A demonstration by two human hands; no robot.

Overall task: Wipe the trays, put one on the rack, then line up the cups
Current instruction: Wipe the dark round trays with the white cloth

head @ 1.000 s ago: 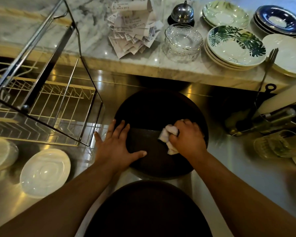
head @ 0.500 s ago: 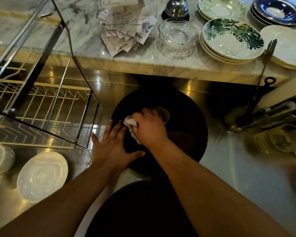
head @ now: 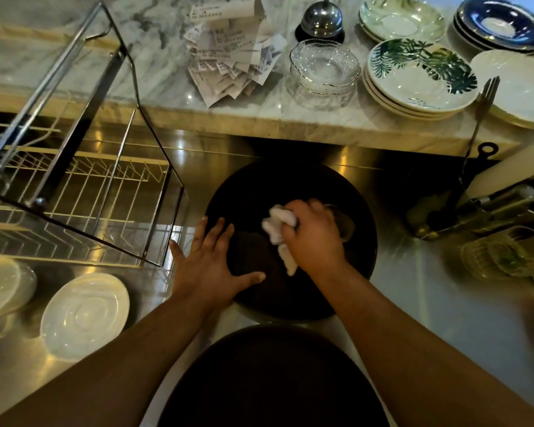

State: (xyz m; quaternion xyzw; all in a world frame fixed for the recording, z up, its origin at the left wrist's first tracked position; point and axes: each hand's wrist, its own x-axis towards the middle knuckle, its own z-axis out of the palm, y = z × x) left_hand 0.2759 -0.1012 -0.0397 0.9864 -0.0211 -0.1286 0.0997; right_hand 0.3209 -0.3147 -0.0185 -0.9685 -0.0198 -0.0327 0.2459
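A round dark tray [head: 290, 186] lies on the steel counter in the middle of the view. My left hand [head: 210, 263] rests flat on its left rim with fingers spread. My right hand [head: 315, 238] is closed on a white cloth [head: 279, 226] and presses it onto the tray's centre. A second dark tray [head: 272, 380] lies nearer to me at the bottom edge, partly behind my arms. The wire dish rack [head: 74, 180] stands at the left. Glass cups [head: 494, 257] lie at the right edge.
White saucers [head: 85, 315] sit on the counter at the lower left. The marble ledge behind holds receipts [head: 232, 57], a bell [head: 321, 20], glass bowls [head: 324, 66] and stacked plates [head: 420, 78]. A cutlery holder with a fork [head: 481, 118] stands at the right.
My right hand swept the cloth to the tray's left side, then back toward its centre. My left hand stayed on the rim.
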